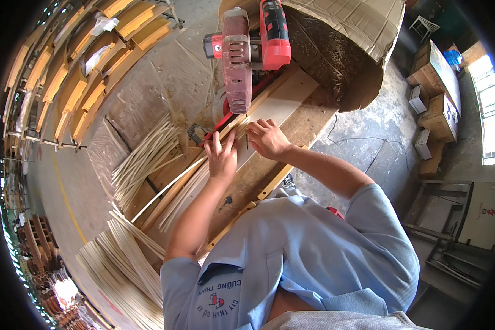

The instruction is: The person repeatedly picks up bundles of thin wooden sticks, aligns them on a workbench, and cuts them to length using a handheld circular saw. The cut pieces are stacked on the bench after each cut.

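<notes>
A bundle of thin pale wooden strips (177,204) lies lengthwise along the wooden fence of a saw bench. Across the strips rests my left hand (221,159), its fingers spread and stretched toward the fence. Just to its right, my right hand (268,139) has its fingers bent down and closed on the strips near their far ends; the fingertips are partly hidden. Directly beyond both hands stands a red and black power saw (275,41) with a dusty, slotted blade guard (237,63). The blade's cutting edge is hidden from this view.
Loose strips (146,157) lie in a pile left of the bench, with a larger stack (121,264) nearer me. A cardboard box (363,33) holding sawdust stands behind the saw. Racks of curved wooden parts (88,66) fill the far left. Wooden cabinets (437,82) stand at right.
</notes>
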### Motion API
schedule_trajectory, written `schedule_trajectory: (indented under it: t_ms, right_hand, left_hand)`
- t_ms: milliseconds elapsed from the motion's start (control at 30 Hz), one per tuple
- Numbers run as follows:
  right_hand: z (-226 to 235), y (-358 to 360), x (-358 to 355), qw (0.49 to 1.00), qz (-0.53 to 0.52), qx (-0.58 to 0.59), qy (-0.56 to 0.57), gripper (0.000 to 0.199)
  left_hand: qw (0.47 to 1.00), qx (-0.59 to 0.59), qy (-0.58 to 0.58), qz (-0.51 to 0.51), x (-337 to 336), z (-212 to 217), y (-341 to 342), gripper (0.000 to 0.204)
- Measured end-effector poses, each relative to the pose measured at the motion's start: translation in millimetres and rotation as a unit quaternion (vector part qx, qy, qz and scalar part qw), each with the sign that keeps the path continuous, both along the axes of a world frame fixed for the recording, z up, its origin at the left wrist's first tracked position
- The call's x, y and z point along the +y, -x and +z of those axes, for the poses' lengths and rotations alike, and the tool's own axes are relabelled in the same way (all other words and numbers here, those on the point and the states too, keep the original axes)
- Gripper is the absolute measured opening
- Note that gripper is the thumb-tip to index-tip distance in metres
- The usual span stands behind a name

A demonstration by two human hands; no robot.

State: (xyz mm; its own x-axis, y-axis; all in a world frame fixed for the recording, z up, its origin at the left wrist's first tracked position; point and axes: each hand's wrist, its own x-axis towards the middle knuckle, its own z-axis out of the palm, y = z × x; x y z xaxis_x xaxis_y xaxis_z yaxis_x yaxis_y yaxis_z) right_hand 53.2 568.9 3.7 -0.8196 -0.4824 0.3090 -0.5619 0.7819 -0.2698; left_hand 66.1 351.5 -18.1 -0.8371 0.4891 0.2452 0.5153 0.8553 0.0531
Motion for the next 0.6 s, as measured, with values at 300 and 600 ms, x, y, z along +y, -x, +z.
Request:
schedule_trajectory:
  t_ms: [300,600]
  right_hand:
    - [0.2,-9.3,-12.2,0.995,-0.065,-0.003,-0.07,0.032]
    - [4.2,-12.9,-12.7,0.993,-0.083,-0.045,-0.077,0.039]
  left_hand:
    - [0.999,0.023,-0.033,0.001,-0.7,-3.5,0.6,0.038]
    - [0.991,0.103,-0.072,-0.041,-2.5,3.8,3.8,0.035]
